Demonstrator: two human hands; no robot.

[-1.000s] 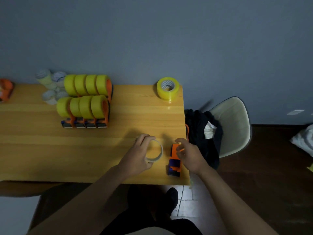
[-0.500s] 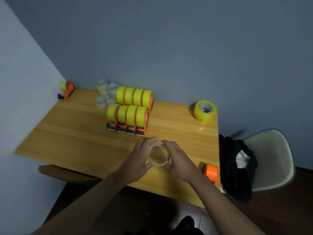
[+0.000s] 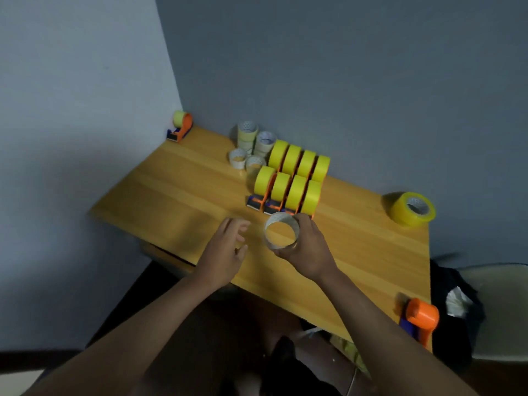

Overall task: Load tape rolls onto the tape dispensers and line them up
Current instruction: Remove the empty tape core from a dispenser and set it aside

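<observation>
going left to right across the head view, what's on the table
lone loaded dispenser → empty cores → two rows of loaded dispensers → loose yellow roll → empty orange dispenser. Left hand and right hand, holding a core, overlap the rows, so left out.

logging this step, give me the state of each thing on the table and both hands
Empty white cardboard tape core: held above the table, hollow end toward the camera.
Right hand: grips the core.
Left hand: open, holds nothing.
Eight orange dispensers with yellow rolls: loaded, in two rows.
Orange empty dispenser: unloaded, at the near right corner.
Loose yellow tape roll: lying flat.
Orange dispenser at the far corner: loaded.
Pile of empty cores: partly stacked.
</observation>
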